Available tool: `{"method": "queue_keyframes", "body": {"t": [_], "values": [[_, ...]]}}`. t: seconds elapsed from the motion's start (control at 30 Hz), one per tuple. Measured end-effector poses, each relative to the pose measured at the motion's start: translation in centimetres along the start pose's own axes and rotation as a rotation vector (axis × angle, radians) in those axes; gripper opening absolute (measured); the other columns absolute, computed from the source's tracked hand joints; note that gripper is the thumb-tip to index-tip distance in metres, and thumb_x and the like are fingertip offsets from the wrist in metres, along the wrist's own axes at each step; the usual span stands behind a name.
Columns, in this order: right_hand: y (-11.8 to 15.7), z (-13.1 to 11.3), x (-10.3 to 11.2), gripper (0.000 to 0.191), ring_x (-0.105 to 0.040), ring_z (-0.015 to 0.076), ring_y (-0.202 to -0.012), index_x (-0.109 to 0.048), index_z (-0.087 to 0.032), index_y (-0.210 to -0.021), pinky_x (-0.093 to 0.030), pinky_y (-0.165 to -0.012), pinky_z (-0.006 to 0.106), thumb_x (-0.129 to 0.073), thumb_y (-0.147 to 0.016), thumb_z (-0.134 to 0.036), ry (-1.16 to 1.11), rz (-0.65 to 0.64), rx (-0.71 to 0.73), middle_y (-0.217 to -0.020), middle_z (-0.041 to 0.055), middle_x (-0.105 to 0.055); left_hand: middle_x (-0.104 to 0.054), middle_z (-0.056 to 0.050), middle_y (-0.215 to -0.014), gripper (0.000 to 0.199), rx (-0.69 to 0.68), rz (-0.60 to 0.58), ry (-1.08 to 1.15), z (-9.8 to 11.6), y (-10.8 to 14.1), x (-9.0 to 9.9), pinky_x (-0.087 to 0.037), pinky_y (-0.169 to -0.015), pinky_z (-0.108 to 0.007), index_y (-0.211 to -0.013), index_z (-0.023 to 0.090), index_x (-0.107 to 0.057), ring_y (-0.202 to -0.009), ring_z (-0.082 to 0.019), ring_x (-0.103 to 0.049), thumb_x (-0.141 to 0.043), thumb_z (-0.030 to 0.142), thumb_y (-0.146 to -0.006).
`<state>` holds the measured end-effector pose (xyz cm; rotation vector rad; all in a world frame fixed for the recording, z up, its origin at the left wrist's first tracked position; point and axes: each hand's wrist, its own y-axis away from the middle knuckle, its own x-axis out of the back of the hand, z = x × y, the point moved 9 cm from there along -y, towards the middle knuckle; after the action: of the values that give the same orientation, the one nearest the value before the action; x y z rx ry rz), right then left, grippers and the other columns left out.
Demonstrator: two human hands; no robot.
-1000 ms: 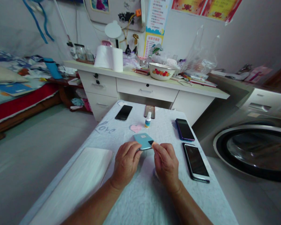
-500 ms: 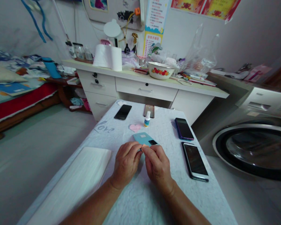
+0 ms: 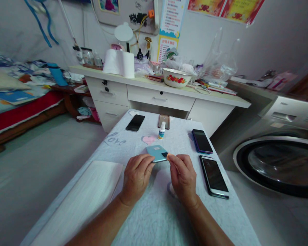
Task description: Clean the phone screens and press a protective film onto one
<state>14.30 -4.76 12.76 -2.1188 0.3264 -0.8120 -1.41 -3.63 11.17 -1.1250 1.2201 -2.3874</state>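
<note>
A light blue phone (image 3: 157,152) with a dark camera patch is pinched between my two hands above the cloth-covered table. My left hand (image 3: 138,174) grips its near left corner, thumb and fingers closed. At its right end, beside the camera patch, my right hand (image 3: 183,177) pinches the edge. Just beyond the phone stands a small white spray bottle (image 3: 161,131) with a blue and yellow label. Behind the bottle lies a reddish-brown phone (image 3: 164,121).
A black phone (image 3: 135,123) lies at the far left of the table (image 3: 154,218). Two more phones (image 3: 202,141) (image 3: 215,176) lie along the right edge. A whitish board (image 3: 79,201) covers the left side. Beyond stands a white desk (image 3: 149,94); a washing machine (image 3: 279,136) is at right.
My right hand has moved right, away from my left hand. More of the light blue phone shows between them, and its near edge now appears raised. My left hand has barely shifted.
</note>
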Motion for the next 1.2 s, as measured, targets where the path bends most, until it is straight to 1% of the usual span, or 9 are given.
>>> {"method": "queue_keyframes", "body": {"t": [0.13,0.27,0.4,0.57,0.7,0.8,0.93,1.07,1.2], "values": [[0.0,0.4,0.2,0.031,-0.058,0.0134,-0.082,-0.063,-0.023,-0.116,-0.05,-0.071,0.025,-0.052,-0.092,-0.006,-0.086,0.015,-0.056,-0.091,0.0031,-0.055,-0.07,-0.005,-0.1,0.015,0.014,0.009,0.005,-0.2,0.0,0.2,-0.051,-0.086,-0.032,-0.105,0.019,-0.065,-0.095,-0.018,-0.064,-0.056,0.021,-0.092],[0.2,1.6,0.1,0.026,-0.059,0.0148,-0.085,-0.065,-0.024,-0.112,-0.051,-0.073,0.028,-0.053,-0.094,-0.009,-0.173,0.012,-0.142,-0.092,0.0041,-0.055,-0.07,-0.005,-0.1,0.015,0.026,0.014,0.014,-0.3,0.0,0.3,-0.051,-0.086,-0.031,-0.104,0.018,-0.065,-0.095,-0.018,-0.065,-0.055,0.021,-0.093],[0.5,2.7,-0.3,0.023,-0.06,0.0161,-0.088,-0.066,-0.023,-0.11,-0.052,-0.076,0.03,-0.052,-0.095,-0.013,-0.252,-0.003,-0.213,-0.094,0.0053,-0.056,-0.07,-0.005,-0.101,0.015,0.04,0.009,0.018,-0.5,0.1,0.2,-0.051,-0.086,-0.032,-0.105,0.019,-0.065,-0.095,-0.018,-0.065,-0.054,0.022,-0.093],[0.6,3.5,-1.0,0.019,-0.06,0.0172,-0.09,-0.066,-0.022,-0.106,-0.051,-0.079,0.031,-0.051,-0.096,-0.016,-0.304,-0.014,-0.274,-0.095,0.0056,-0.057,-0.07,-0.006,-0.101,0.016,0.055,0.006,0.02,-0.6,0.1,0.3,-0.052,-0.086,-0.031,-0.105,0.019,-0.065,-0.095,-0.018,-0.066,-0.055,0.023,-0.093],[0.7,3.8,-1.3,0.018,-0.059,0.0173,-0.09,-0.066,-0.022,-0.105,-0.05,-0.077,0.031,-0.051,-0.096,-0.018,-0.338,-0.027,-0.316,-0.095,0.0054,-0.057,-0.071,-0.005,-0.1,0.016,0.061,0.01,0.044,-0.6,0.2,0.3,-0.053,-0.086,-0.03,-0.104,0.019,-0.066,-0.094,-0.018,-0.067,-0.055,0.022,-0.092],[0.7,3.7,-1.1,0.018,-0.058,0.0166,-0.087,-0.066,-0.022,-0.105,-0.05,-0.075,0.029,-0.051,-0.096,-0.018,-0.365,-0.014,-0.333,-0.095,0.0047,-0.056,-0.071,-0.005,-0.102,0.017,0.077,0.002,0.078,-0.7,0.4,0.0,-0.054,-0.087,-0.029,-0.105,0.019,-0.066,-0.096,-0.017,-0.067,-0.056,0.021,-0.092],[0.3,2.9,-0.5,0.02,-0.058,0.0162,-0.086,-0.066,-0.024,-0.107,-0.05,-0.072,0.028,-0.051,-0.096,-0.017,-0.348,0.002,-0.305,-0.094,0.0042,-0.056,-0.071,-0.005,-0.102,0.018,0.093,-0.002,0.149,-0.8,0.6,-0.3,-0.055,-0.087,-0.027,-0.106,0.02,-0.065,-0.097,-0.016,-0.068,-0.054,0.018,-0.092],[-0.2,1.3,0.2,0.026,-0.058,0.0156,-0.085,-0.066,-0.024,-0.111,-0.05,-0.071,0.028,-0.05,-0.095,-0.012,-0.273,0.006,-0.194,-0.094,0.0043,-0.054,-0.072,-0.004,-0.101,0.019,0.125,-0.022,0.2,-1.1,0.6,-0.9,-0.056,-0.088,-0.027,-0.108,0.02,-0.063,-0.097,-0.016,-0.069,-0.052,0.016,-0.092],[-0.2,0.3,0.5,0.03,-0.057,0.0146,-0.085,-0.063,-0.024,-0.115,-0.049,-0.072,0.027,-0.049,-0.094,-0.008,-0.163,0.002,-0.096,-0.092,0.0035,-0.053,-0.072,-0.004,-0.101,0.02,0.162,-0.104,0.218,-1.5,0.9,-2.0,-0.056,-0.086,-0.027,-0.107,0.02,-0.062,-0.096,-0.016,-0.069,-0.051,0.016,-0.091]]}}
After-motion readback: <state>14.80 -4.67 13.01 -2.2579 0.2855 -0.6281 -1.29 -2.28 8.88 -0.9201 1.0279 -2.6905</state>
